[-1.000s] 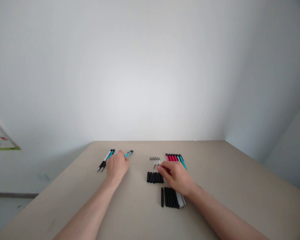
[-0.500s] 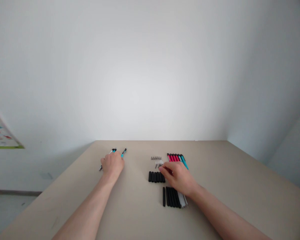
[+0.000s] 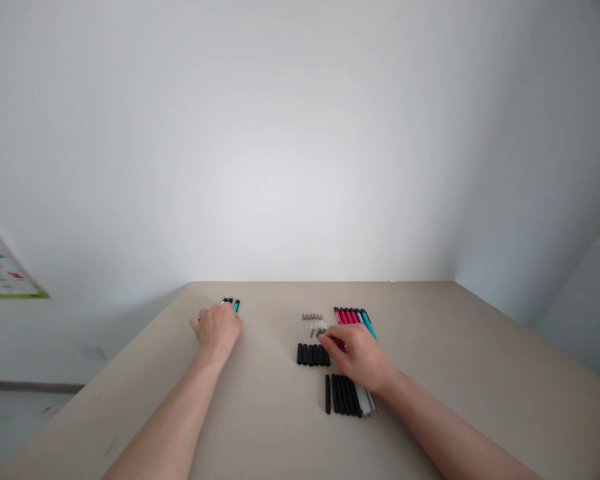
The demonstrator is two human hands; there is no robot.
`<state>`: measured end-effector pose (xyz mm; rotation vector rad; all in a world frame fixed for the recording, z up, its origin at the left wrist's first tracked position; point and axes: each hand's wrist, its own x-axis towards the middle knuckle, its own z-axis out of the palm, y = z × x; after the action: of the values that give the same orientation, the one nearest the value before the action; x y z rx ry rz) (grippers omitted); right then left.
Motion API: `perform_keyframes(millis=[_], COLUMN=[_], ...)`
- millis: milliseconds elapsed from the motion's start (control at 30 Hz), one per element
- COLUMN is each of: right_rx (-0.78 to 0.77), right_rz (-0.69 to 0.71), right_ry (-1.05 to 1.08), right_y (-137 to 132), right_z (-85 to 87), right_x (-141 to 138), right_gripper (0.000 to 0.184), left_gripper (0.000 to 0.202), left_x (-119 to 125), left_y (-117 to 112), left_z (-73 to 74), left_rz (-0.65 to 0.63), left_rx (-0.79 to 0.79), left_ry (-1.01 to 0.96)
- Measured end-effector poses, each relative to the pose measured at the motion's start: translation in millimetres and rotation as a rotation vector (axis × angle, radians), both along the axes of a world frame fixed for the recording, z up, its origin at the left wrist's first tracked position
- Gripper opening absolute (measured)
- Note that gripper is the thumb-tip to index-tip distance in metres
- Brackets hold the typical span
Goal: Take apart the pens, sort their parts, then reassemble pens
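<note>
My left hand (image 3: pixel 217 330) is at the far left of the table, its fingers closed over a blue ballpoint pen (image 3: pixel 237 306) whose black top sticks out past the knuckles. Beside it show the tops of other pens (image 3: pixel 227 301), mostly covered by the hand. My right hand (image 3: pixel 357 350) hovers with thumb and fingertips pinched together, close to small clear plastic parts (image 3: pixel 317 326); whatever is between the fingertips is hidden. Just below the fingertips lies a row of short black grips (image 3: pixel 311 355). Red and blue pen barrels (image 3: pixel 353 315) lie partly behind the right hand.
A row of small springs (image 3: pixel 313 317) sits at the back middle. Nearer me are long black tubes (image 3: pixel 345 395) and white refills (image 3: pixel 366 402), beside the right wrist. A white wall (image 3: pixel 300 167) rises behind the beige table (image 3: pixel 260 427).
My left hand has shifted slightly left, and the blue pen moved with it, now close beside the other pens and straighter. My right hand has hardly moved.
</note>
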<state>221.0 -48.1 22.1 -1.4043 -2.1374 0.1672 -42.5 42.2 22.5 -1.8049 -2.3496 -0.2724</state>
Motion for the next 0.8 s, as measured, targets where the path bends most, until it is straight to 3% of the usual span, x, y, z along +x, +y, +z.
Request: perform_keyframes(millis=[500, 667, 800], right_rx=[-0.012, 0.0, 0.005], right_rz=[-0.001, -0.006, -0.007], right_ry=[-0.003, -0.008, -0.013], right_y=[0, -1, -2], right_z=[-0.7, 0.8, 1.9], right_x=[0, 0, 0], right_gripper=[0.037, 0.037, 0.038], left_gripper=[0.027, 0.035, 0.035], left_x=[-2, -2, -5], left_y=[1, 2, 5], left_z=[-0.3, -5.9, -13.3], left_rz=[0.051, 0.115, 0.09], left_rx=[0.01, 0.066, 0.019], left_ry=[-0.012, -0.01, -0.047])
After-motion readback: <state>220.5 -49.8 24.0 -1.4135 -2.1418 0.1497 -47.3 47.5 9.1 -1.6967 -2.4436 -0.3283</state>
